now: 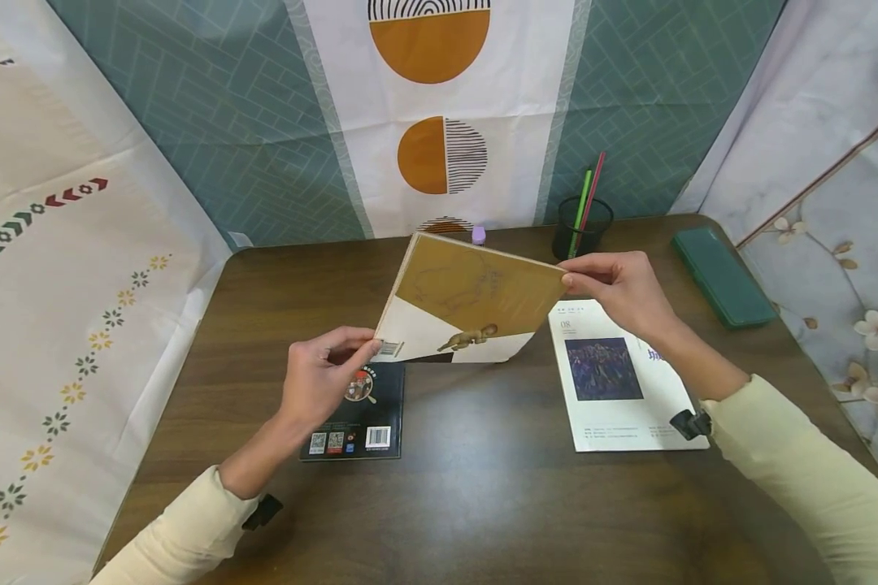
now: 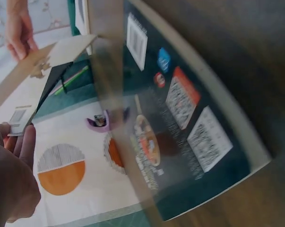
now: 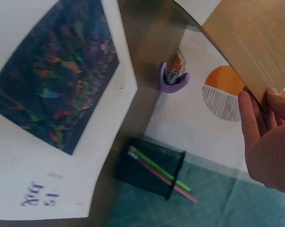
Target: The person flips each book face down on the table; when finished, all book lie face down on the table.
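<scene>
Left hand (image 1: 322, 374) pinches book (image 1: 475, 296) at corner by small barcode (image 1: 389, 348); right hand (image 1: 622, 288) pinches diagonal corner. Book tilted, aloft over table (image 1: 483, 487). Likely light, fairly stiff, cover perhaps slick; corners or edges suit grip. Its print too faint to read. Dark book (image 1: 351, 418), lower left: larger barcode (image 1: 377, 437), QR codes (image 1: 317, 443). White book (image 1: 607, 416), right: "08" (image 1: 565, 324) legible.

Mesh cup (image 1: 595, 242): black, holding green and pink pencils (image 1: 593, 188)
Case (image 1: 724, 278): green, on the tabletop's (image 1: 483, 504) right side
Backdrop cloth (image 1: 439, 99): teal and white, orange half-circles
</scene>
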Available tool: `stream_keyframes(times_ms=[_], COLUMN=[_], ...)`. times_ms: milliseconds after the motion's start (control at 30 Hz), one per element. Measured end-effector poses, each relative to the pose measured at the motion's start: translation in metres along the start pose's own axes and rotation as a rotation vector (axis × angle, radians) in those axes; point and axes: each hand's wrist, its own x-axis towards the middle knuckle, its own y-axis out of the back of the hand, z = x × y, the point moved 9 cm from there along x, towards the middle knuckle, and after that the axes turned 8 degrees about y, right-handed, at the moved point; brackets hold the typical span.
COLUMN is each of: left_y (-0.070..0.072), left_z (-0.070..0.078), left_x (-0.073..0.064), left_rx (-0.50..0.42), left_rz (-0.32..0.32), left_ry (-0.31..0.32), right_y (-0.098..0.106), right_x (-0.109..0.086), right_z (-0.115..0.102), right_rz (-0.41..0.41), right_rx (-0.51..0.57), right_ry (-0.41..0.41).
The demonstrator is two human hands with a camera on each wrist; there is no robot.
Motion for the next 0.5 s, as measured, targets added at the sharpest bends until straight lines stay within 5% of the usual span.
stream_keyframes(times_ms=[200,500], left_y=[-0.016,-0.053], left_z=[-0.024,-0.049], left_x=[-0.009,-0.032], left_rx=[-0.004,-0.102], left_rz=[-0.098,-0.341], left_ry=[0.175,0.388], right_y=[-0.001,-0.009], right_x=[0.009,0.035], right_z=[-0.014,-0.033], right_rz=[-0.015,-0.060], right_rx=[0.042,0.008], right_ry=[0.004,0.047])
